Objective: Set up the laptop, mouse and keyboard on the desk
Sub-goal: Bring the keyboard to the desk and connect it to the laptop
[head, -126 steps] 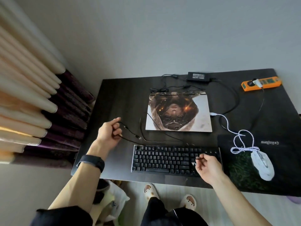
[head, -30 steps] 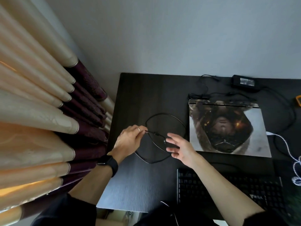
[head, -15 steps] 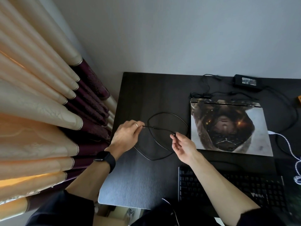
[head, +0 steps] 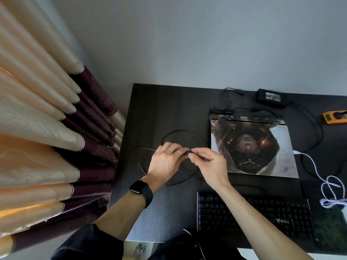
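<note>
A closed laptop [head: 251,145] with a printed picture on its lid lies on the dark desk [head: 159,109]. In front of it sits a black keyboard [head: 272,216]. Its thin black cable [head: 180,132] loops on the desk to the left of the laptop. My left hand [head: 165,162] and my right hand [head: 208,166] meet over that loop, and both pinch the cable's plug end between their fingertips. A white braided mouse cable [head: 319,175] runs from the laptop's right side to the frame's right edge; the mouse itself is almost out of view.
A black power brick [head: 272,97] with its cables lies behind the laptop. An orange power strip [head: 334,117] sits at the far right. Cream and purple curtains [head: 56,137] hang close along the desk's left edge. A dark mouse pad [head: 330,222] lies right of the keyboard.
My hands have come together: half a second ago they held the cable stretched apart, now both pinch its end at one spot. Earlier still, they moved from the keyboard to the desk's left side.
</note>
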